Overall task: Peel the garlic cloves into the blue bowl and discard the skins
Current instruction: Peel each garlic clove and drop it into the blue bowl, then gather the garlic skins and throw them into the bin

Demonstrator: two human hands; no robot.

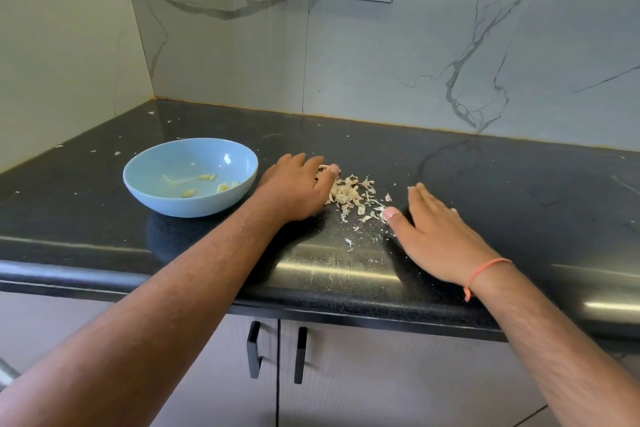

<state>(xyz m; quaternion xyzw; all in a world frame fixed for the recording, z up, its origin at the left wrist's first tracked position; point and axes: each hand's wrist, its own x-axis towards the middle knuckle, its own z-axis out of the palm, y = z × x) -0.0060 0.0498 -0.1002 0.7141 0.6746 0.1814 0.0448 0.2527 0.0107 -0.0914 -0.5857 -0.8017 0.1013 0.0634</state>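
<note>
Left hand (294,187) and right hand (436,236), both flat, flanking garlic skins (349,194).

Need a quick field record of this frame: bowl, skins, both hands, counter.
bowl: blue bowl, on counter left of the hands, a few peeled cloves inside
skins: loose pile on the counter between the hands, scraps scattered around
left hand: flat on counter, fingers touching the pile's left edge
right hand: flat, fingers straight, thumb at the pile's right edge
counter: black, glossy
stage: skins not yet discarded
</note>
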